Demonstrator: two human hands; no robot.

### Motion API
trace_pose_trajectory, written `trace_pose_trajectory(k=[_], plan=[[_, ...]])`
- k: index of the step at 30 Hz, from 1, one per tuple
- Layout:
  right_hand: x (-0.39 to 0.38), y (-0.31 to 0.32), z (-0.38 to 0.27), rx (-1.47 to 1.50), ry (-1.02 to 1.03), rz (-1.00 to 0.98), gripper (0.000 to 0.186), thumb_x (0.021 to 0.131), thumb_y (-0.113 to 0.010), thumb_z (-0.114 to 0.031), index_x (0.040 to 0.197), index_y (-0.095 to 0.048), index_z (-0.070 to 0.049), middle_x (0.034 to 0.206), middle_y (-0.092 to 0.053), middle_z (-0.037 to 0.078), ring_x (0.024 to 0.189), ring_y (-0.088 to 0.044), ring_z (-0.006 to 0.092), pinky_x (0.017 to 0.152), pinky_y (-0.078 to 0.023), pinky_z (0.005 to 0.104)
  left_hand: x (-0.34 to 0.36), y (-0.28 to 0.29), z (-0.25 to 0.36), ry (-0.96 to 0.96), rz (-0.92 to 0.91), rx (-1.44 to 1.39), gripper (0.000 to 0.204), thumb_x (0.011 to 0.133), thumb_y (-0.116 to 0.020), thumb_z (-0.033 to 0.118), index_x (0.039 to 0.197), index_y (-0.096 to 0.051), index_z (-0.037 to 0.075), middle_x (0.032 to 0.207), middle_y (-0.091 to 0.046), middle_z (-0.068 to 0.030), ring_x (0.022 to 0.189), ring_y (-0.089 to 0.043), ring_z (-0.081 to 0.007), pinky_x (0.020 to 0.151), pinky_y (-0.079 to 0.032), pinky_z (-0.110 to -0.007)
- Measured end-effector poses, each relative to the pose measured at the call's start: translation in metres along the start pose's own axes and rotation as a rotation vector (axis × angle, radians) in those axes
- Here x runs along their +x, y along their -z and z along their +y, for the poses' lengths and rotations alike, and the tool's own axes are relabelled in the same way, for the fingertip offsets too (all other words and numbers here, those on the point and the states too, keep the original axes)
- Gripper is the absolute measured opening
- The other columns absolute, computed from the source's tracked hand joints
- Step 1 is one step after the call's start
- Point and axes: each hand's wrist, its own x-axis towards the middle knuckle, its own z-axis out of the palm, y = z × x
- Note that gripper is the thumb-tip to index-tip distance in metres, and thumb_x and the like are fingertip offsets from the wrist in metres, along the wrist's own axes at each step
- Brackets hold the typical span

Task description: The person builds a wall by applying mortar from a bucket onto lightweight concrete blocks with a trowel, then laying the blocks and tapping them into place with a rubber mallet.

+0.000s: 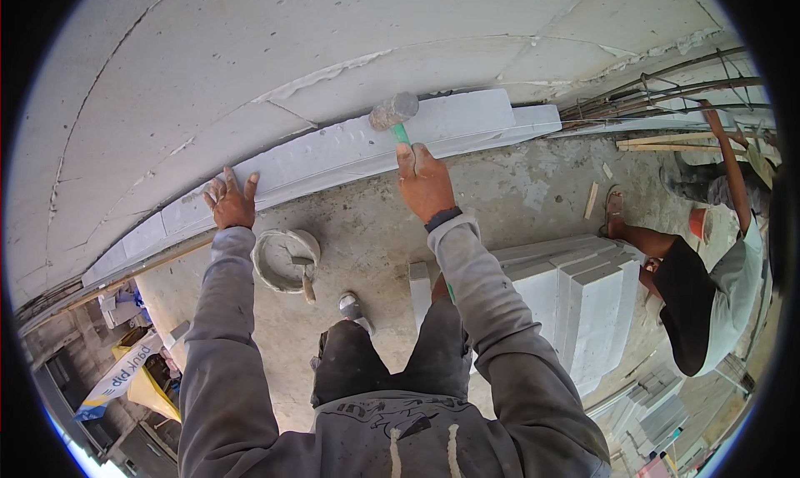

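My right hand (pixel 426 183) grips the green handle of a rubber mallet (pixel 393 111), whose grey head is over a row of white blocks (pixel 458 118) along the grey wall (pixel 208 70). My left hand (pixel 231 198) rests with fingers apart on the same row, left of the mallet. A taut string appears along the front of the blocks. Below and between my hands, a bucket of grey mortar (pixel 268 257) holds a trowel (pixel 308 290) with a pale handle.
Stacked white blocks (pixel 583 320) stand at my lower right, beside a co-worker (pixel 721 295) who reaches toward steel rebar (pixel 667 95). A red bucket (pixel 700 222) and timber strips (pixel 658 143) lie nearby. A banner (pixel 117 378) and clutter are at the lower left.
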Motion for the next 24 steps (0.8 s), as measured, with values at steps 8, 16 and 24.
trace_pose_trajectory(k=[8,16,24], plan=[[-0.009,0.02,-0.025,0.056,-0.033,-0.008,0.032,0.092,-0.045,-0.03,0.081,-0.047,0.0,0.058,-0.056,0.021,0.058,-0.058,0.0387,0.052,-0.046,0.0469,0.005,0.001,-0.003,-0.01,0.052,0.016,0.079,0.086,-0.032,0.065,0.142,-0.025,0.009,0.135,-0.037,-0.0276,0.133,-0.028,-0.034,0.111,-0.01,-0.046],[-0.004,0.016,-0.027,0.179,-0.044,-0.044,0.038,0.094,-0.041,-0.033,0.084,-0.048,0.003,0.054,-0.054,0.02,0.054,-0.056,0.0392,0.051,-0.045,0.0467,0.007,-0.006,-0.007,-0.046,0.041,-0.008,0.076,0.088,-0.033,0.062,0.141,-0.028,0.008,0.136,-0.036,-0.0261,0.133,-0.027,-0.0341,0.111,-0.009,-0.046],[-0.001,0.003,-0.011,0.098,-0.036,-0.056,0.035,0.093,-0.044,-0.031,0.086,-0.049,0.003,0.055,-0.055,0.02,0.054,-0.057,0.0375,0.051,-0.045,0.0464,0.003,0.002,0.001,-0.047,0.025,0.007,0.075,0.089,-0.034,0.06,0.141,-0.027,0.006,0.135,-0.038,-0.0259,0.132,-0.028,-0.0339,0.111,-0.009,-0.044]])
